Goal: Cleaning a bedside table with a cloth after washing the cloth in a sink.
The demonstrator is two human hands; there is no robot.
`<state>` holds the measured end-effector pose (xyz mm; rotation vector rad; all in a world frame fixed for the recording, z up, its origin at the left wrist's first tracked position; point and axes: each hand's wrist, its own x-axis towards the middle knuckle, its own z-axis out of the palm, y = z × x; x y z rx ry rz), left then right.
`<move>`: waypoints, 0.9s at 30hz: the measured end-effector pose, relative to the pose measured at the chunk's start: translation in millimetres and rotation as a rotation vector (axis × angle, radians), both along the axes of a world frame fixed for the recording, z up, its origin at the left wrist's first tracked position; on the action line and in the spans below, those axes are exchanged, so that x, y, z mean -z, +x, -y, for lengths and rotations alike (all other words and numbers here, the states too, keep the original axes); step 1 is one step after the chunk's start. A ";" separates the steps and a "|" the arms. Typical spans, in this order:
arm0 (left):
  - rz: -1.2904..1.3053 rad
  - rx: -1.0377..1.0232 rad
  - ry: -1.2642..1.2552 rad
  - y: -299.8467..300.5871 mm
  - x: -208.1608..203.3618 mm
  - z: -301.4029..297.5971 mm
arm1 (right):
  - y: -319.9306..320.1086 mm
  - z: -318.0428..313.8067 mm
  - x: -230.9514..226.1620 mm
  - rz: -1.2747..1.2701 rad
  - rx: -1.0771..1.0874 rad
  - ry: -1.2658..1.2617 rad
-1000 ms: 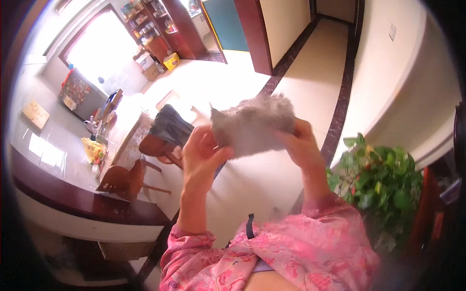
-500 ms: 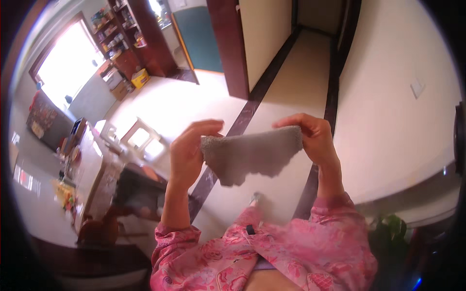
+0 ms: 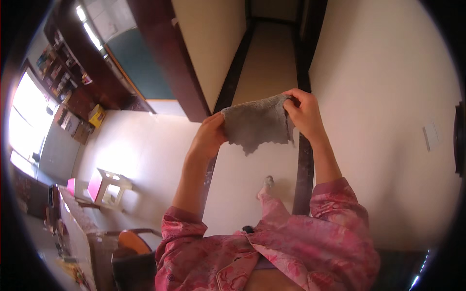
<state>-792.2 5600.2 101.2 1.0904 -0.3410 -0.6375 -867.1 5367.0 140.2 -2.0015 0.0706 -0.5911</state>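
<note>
A folded grey cloth hangs stretched between my two hands, its lower edge wavy and uneven. My left hand is closed on its left end, the fingers partly behind the fabric. At the upper right corner, my right hand pinches the cloth between thumb and fingers. The right end droops in loose folds below that grip. Both arms reach forward in pink patterned sleeves.
Ahead runs a tiled corridor with dark borders, a pale wall on its right. To the left stand a pink-topped stool, a long table with a chair, and a yellow box by shelves.
My view has swung left-to-right toward the corridor, so the room has shifted left. The cloth is higher and tilted up at the right, and my right fingers have curled onto its corner.
</note>
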 end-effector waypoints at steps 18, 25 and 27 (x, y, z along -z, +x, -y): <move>-0.104 0.067 -0.194 362.8 -16.5 372.4 | 343.3 319.3 29.3 0.116 -0.003 0.377; -0.072 0.161 -0.007 510.3 20.2 494.1 | 485.2 419.9 50.8 -0.049 -0.124 0.549; 0.457 -0.115 0.217 553.9 29.0 527.0 | 536.9 453.2 52.2 -0.068 -0.061 0.511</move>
